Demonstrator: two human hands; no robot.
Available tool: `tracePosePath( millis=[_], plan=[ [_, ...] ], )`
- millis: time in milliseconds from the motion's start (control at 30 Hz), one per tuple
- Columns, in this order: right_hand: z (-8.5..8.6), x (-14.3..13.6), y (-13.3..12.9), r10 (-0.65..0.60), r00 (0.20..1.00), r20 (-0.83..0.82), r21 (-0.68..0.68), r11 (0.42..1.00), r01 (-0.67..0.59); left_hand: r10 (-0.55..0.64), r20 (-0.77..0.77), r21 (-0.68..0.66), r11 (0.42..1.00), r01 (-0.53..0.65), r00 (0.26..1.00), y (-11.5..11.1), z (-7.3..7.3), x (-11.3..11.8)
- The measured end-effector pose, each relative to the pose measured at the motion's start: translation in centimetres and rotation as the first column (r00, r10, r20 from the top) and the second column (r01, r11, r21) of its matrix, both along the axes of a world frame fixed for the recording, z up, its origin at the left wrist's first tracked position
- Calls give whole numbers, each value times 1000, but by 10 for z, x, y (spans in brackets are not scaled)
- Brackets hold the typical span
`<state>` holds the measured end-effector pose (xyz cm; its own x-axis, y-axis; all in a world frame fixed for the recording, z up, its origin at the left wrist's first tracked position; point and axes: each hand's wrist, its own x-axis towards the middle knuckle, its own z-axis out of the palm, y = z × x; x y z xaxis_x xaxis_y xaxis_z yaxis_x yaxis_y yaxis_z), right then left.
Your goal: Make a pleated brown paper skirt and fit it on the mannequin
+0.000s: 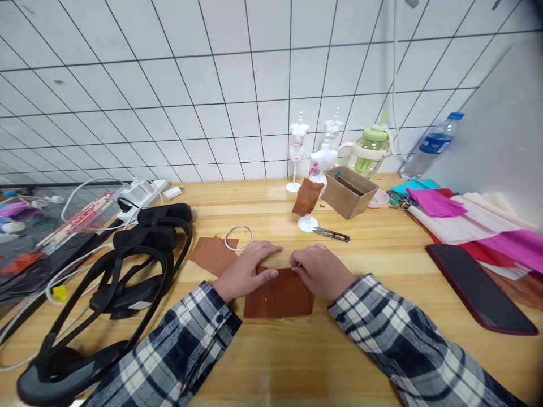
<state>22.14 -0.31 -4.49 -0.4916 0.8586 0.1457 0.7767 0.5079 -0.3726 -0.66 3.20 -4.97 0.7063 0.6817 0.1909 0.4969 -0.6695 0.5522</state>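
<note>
A brown piece of fabric (278, 297) lies flat on the wooden table in front of me. On its upper left part rests my left hand (246, 270), fingers stretched out and thumb lying on the cloth. My right hand (321, 271) is curled at the upper right corner, its fingertips pinching the fabric's edge. Behind my left hand lies a second brown fabric piece (210, 255), with a thin metal ring (229, 244) partly over it. A small white dress form (322, 164) stands farther back with brown cloth (307, 196) around its lower part. Thread snips (333, 234) lie by its base.
Two more dress forms (298, 141) stand near the tiled wall, beside a cardboard box (350, 192), a green-lidded cup (373, 150) and a water bottle (432, 147). At right are a phone (479, 288) and coloured fabrics (479, 220). Black headsets (139, 254) with cables occupy the left.
</note>
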Motion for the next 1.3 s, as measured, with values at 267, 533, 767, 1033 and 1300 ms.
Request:
tracePosePath(
  millis=[267, 533, 767, 1033, 1300],
  plan=[
    [-8, 3, 1, -15, 984, -176, 27, 999, 20, 46, -134, -132, 989, -64, 990, -1, 0, 4],
    [-15, 10, 8, -78, 959, -271, -25, 997, 74, 122, 14, -205, 972, -117, 992, 7, -8, -3],
    [-16, 2, 2, 5, 929, -370, 7, 1000, -3, 53, 15, -117, 992, -51, 998, 5, -8, 1],
    [-14, -16, 1, -129, 894, -430, -106, 990, 92, 151, 247, -311, 948, -69, 957, -3, -5, -2],
    [-24, 3, 19, -186, 870, -456, -273, 960, 62, 277, 356, -439, 893, -102, 892, 4, -14, -8]
  ],
)
